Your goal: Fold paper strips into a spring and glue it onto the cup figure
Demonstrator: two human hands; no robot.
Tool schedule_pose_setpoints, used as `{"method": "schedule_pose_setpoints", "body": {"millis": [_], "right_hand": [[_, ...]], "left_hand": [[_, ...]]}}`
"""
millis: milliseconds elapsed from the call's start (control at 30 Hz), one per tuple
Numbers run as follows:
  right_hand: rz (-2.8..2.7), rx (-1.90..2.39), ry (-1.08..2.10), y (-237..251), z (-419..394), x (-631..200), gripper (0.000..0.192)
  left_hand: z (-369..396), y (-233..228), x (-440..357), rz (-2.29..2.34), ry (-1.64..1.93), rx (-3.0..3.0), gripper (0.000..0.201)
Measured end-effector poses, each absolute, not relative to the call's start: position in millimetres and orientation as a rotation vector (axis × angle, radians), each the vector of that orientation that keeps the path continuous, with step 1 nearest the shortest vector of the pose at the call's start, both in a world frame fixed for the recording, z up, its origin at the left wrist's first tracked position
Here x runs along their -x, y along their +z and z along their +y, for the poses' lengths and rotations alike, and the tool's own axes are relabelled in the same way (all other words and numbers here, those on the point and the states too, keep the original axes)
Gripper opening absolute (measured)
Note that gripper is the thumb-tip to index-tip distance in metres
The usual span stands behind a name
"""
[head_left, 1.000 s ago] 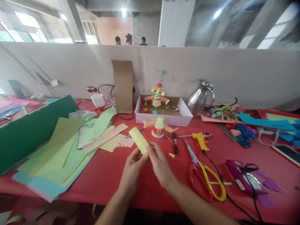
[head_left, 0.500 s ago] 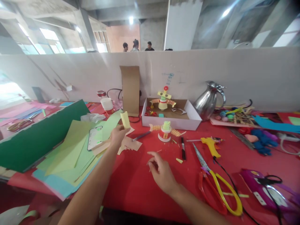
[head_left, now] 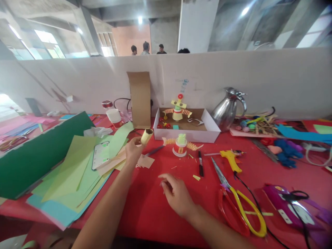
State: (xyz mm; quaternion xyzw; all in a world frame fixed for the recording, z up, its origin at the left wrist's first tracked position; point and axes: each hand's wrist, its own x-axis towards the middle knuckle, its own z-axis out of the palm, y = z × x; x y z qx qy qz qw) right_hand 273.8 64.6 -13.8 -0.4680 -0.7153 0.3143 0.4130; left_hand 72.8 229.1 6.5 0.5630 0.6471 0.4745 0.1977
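Between the fingers of my left hand (head_left: 133, 150) is a pale yellow paper tube (head_left: 146, 136), tilted so its open end shows. Over the red table (head_left: 150, 214) my right hand (head_left: 177, 193) holds nothing, its fingers loosely curled and partly apart. Beyond it stands a small figure (head_left: 180, 148) with a red-and-white cup body, a pale green top and pleated paper arms. A similar figure (head_left: 177, 110), with a yellow face and red knob, sits in the white-sided box (head_left: 186, 136). Beige paper scraps (head_left: 145, 162) lie beside my left hand.
Scissors (head_left: 230, 193), a yellow glue gun (head_left: 230, 159) and a black marker (head_left: 200, 164) lie on the right. A steel jug (head_left: 228, 109) stands behind them. Coloured paper sheets (head_left: 70, 162) and a phone (head_left: 100, 155) are at left, beside a green board (head_left: 44, 154).
My left hand has moved right with the paper tube and tipped it, so its open end now shows. My right hand has barely moved. The view has shifted slightly.
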Motion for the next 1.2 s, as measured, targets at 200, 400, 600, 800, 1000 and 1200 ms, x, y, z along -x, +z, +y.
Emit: {"method": "schedule_pose_setpoints", "body": {"millis": [200, 400, 600, 800, 1000, 1200], "right_hand": [[-1.728, 1.174, 0.796, 4.8, 58.7, -287.1, 0.021], [-1.403, 1.301, 0.702, 9.2, 44.1, -324.8, 0.035], [-1.387, 1.240, 0.867, 16.3, 41.2, -337.6, 0.039], [-1.312, 1.293, 0.911, 13.9, 40.9, -334.8, 0.031], [-1.207, 1.194, 1.080, 6.4, 39.4, -337.4, 0.025], [-1.201, 1.030, 1.267, -1.2, 37.9, -336.0, 0.027]], "left_hand": [[163.8, 20.3, -95.9, 1.474, 1.310, -1.748, 0.031], [101.9, 24.2, -124.1, 1.275, 1.105, -1.754, 0.025], [69.8, 24.2, -145.5, 1.107, 1.060, -1.636, 0.028], [55.2, 21.6, -155.7, 1.023, 1.113, -1.328, 0.038], [47.4, 20.1, -165.9, 1.122, 1.209, -1.340, 0.041], [33.0, 35.6, -178.1, 1.234, 1.344, -1.410, 0.064]]}}
